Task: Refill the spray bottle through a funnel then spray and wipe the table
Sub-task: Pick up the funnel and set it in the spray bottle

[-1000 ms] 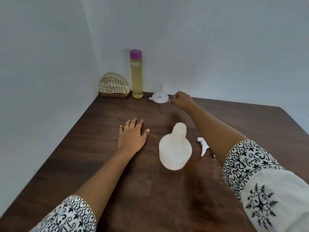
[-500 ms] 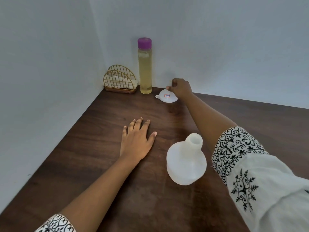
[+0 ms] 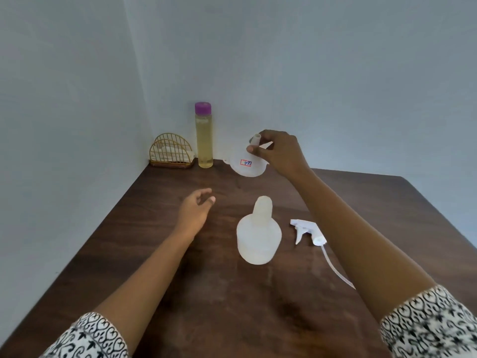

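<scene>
Funnel (image 3: 247, 165) – in rt hand (image 3: 280, 151), lifted

A dark brown wooden worktop (image 3: 180, 293) fills the lower part of the frame, set into a corner of pale walls. At its far corner, upper left, a gold wire holder (image 3: 171, 154) stands beside a tall bottle (image 3: 204, 136) of yellowish liquid with a purple cap. Mid-frame stands an uncapped translucent spray bottle (image 3: 258, 235); just right of it lies the white trigger sprayer head (image 3: 308, 231), its tube trailing toward the lower right.
</scene>
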Demonstrator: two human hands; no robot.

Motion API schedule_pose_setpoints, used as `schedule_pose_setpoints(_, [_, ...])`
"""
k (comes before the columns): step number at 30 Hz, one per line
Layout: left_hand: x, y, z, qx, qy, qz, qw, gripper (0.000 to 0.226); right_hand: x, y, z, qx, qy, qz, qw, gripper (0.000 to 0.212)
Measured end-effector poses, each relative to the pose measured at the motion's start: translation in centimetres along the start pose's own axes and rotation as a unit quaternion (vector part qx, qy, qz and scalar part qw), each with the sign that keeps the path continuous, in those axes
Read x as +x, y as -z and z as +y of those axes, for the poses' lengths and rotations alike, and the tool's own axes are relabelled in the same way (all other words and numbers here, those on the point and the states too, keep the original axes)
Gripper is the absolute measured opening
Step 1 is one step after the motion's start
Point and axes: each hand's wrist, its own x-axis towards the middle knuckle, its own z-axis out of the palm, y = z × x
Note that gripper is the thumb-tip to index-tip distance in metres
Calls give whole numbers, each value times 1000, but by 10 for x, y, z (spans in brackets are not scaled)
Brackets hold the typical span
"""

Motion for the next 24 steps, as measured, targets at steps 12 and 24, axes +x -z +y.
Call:
schedule_pose_setpoints(12, [-110,34,82,-287,-221,-108,926,28,-107,63,-58,222,-118,-106,962,38])
schedule_pose_setpoints(24, [-116,47,102,-211,-90,-62,971,7,-149,75,-48,243,2,-19,970,31])
